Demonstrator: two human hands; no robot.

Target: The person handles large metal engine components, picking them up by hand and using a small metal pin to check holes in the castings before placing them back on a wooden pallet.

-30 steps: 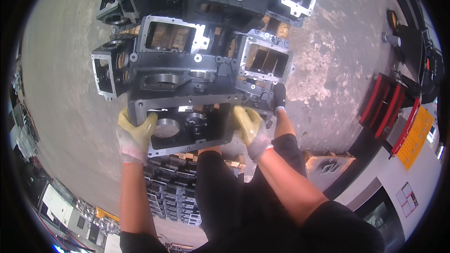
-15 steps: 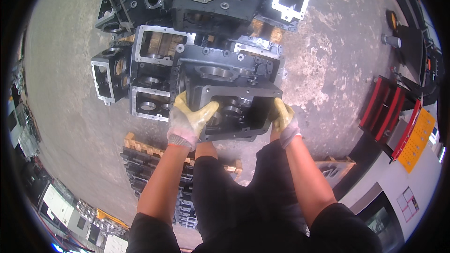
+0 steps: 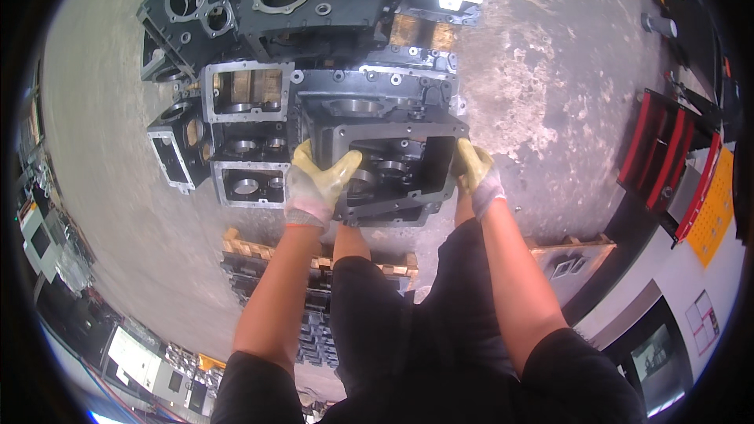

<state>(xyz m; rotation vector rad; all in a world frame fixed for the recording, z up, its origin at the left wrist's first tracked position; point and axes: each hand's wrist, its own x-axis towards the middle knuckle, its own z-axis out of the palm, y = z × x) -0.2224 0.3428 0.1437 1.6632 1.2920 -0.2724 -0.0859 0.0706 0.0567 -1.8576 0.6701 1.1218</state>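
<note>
Apparently the step is positioning the metal box [image 3: 393, 133], left hand [image 3: 318, 180] and right hand [image 3: 477, 169] fingers clamped on its opposite ends, even support being needed next.

Dark metal housings [image 3: 369, 1] rest on wooden boards [image 3: 407, 30] on the grey, stained floor [image 3: 542, 110].

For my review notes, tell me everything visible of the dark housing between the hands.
The dark housing is box-shaped and looks like painted cast metal. A flat, drilled rim frames its large rectangular opening, which faces the camera; bright-edged round bores show inside and on top. The gloved left hand and right hand grip its opposite sides. Whether it rests on anything is unclear.
</note>
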